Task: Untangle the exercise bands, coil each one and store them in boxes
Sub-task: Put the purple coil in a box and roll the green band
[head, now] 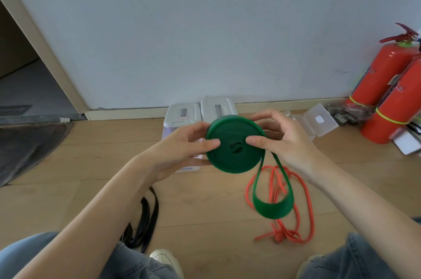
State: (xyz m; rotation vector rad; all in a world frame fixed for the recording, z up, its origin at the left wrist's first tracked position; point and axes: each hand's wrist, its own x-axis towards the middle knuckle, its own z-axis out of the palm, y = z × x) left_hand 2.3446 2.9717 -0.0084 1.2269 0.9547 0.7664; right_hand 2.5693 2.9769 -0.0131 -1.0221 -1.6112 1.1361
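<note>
Two red fire extinguishers (387, 87) stand at the floor's far right corner against the wall, yellow bands round both. Clear plastic packaging (319, 120) lies on the wood floor (216, 251) just left of them. Dark mat (27, 146) at left edge by the doorway (25, 73). White wall (205, 28) behind, baseboard along it.

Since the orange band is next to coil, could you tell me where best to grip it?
Probably the long orange rubber band is best pinched from above on its plain right-hand strand, away from the knot at its near end, since it lies flat on the wooden floor.
</note>
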